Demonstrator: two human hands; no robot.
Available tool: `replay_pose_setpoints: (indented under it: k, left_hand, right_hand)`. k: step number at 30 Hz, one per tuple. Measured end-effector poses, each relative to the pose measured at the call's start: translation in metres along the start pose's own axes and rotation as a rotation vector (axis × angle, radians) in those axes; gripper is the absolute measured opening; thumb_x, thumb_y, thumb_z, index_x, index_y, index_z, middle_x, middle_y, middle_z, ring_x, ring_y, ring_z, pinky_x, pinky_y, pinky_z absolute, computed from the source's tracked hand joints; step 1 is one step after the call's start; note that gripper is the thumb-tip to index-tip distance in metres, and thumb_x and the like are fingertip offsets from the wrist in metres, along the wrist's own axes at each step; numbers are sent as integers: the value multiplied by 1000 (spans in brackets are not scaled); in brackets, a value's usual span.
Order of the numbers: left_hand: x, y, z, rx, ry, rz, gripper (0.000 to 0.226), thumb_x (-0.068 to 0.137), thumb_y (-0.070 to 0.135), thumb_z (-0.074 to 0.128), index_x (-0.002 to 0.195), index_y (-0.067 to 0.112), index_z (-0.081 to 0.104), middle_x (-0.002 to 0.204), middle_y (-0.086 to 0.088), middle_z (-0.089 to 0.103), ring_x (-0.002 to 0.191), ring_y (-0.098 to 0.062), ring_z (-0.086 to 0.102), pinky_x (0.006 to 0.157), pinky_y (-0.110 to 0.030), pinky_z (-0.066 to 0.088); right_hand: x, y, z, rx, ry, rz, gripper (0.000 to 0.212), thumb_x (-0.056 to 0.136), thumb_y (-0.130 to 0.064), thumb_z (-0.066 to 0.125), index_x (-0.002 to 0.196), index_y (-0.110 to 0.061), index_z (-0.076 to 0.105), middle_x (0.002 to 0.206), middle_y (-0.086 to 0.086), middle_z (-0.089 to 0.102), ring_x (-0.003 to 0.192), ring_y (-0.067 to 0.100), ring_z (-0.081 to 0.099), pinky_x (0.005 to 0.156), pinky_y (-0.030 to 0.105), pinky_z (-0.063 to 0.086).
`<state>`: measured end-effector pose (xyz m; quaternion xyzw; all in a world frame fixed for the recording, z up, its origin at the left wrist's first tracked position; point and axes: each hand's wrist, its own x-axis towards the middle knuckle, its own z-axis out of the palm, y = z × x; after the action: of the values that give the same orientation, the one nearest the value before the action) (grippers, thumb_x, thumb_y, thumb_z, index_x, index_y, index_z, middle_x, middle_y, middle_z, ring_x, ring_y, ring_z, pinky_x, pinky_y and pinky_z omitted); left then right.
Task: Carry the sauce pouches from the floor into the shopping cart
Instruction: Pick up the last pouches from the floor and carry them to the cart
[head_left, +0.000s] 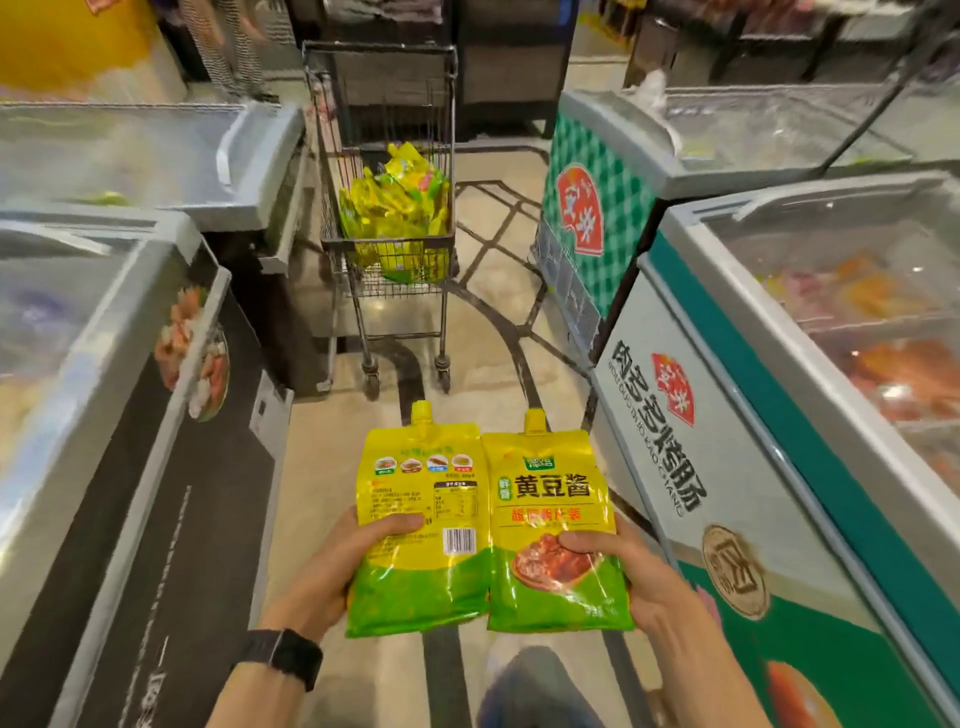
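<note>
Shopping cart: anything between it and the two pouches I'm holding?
Nothing visible. The left hand holds the back-facing pouch, the right hand the front-facing pouch; the floor ahead lies bare up to the shopping cart, between the left freezer and right freezer.

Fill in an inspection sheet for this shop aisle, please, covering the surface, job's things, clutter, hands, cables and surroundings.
Surface: glossy beige tiled floor with dark inlaid lines.
Job's things: two yellow-and-green plastic spouted sauce pouches held side by side, spouts pointing away; back-facing pouch shows a barcode, front-facing pouch shows a printed dish. Dark wire shopping cart ahead holds a heap of yellow pouches.
Clutter: nothing seen.
Hands: left hand grips the back-facing pouch, right hand grips the front-facing pouch, thumbs on top. Black wristwatch on the left wrist.
Cables: nothing seen.
Surroundings: glass-topped chest freezers on the left and right of the aisle.
</note>
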<state>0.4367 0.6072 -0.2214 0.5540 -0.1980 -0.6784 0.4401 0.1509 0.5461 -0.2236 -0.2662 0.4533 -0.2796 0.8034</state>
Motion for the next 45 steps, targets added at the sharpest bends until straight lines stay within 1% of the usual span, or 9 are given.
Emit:
replay_pose_setpoints:
  k: [3,6,15,21,26,28,34,38,45]
  left_hand:
    - [70,42,13,5,-16,17,99,31,31,98,121,7,64,112,-18,74,97,-36,73,77,-43,62]
    - [143,80,27,-21,13,4,106,28,33,100,123,6,62,114,-20,73,102,-39,71,89,-50,57]
    - [323,212,69,-182,112,-94,54,66,12,84,117,3,67,109,-23,73,86,-36,75,71,-47,63]
    - [437,292,65,-223,171,-66,76,52,18,94,121,5,66,114,-23,72,93,-39,73,74,-50,62]
    - [540,355,44,-197,221,30,115,20,30,102,126,4,62,116,-22,71,108,-44,67,100,-60,48]
    - [574,377,38,-205,247,40,116,18,34,102,123,5,64,114,-21,72,108,-43,67,103,-60,46]
    - [640,439,20,-309,362,129,80,41,18,92,116,9,67,113,-19,74,100,-38,72,96,-55,53]
    - [677,462,4,-317,561,203,66,54,5,89,116,8,66,107,-17,75,87,-32,75,72,-40,63]
    - [751,490,-10,-301,1058,234,31,78,5,78,102,17,64,91,-2,75,76,-19,71,80,-37,54]
  right_hand:
    - [58,-54,-8,6,-4,-16,104,11,-6,97,109,-8,62,95,20,75,77,35,74,58,42,60]
    - [128,-112,-25,18,-5,8,102,8,-2,94,105,-9,62,86,18,76,69,33,74,50,39,59]
    - [318,-299,-50,-84,-43,89,106,16,-4,97,115,-7,60,101,22,74,84,38,73,68,51,60]
    - [442,-392,-43,-151,-64,75,107,22,-11,99,121,-11,60,111,21,71,99,42,68,93,62,49]
    - [532,-467,-24,-196,-34,52,77,39,4,87,109,-11,59,91,14,77,79,30,74,72,45,60]
    - [566,-499,-20,-221,-26,43,68,47,6,78,109,-13,57,86,10,77,76,28,74,66,42,60]
    - [673,-574,-2,-291,-19,76,106,32,-6,95,129,-12,54,107,18,73,96,39,70,77,53,57]
    - [746,-621,24,-369,-135,63,98,34,-5,93,124,-11,54,102,20,74,86,34,73,65,43,59]
    - [880,-679,78,-670,-370,31,75,51,1,83,119,-17,57,108,11,74,94,27,73,79,43,59]
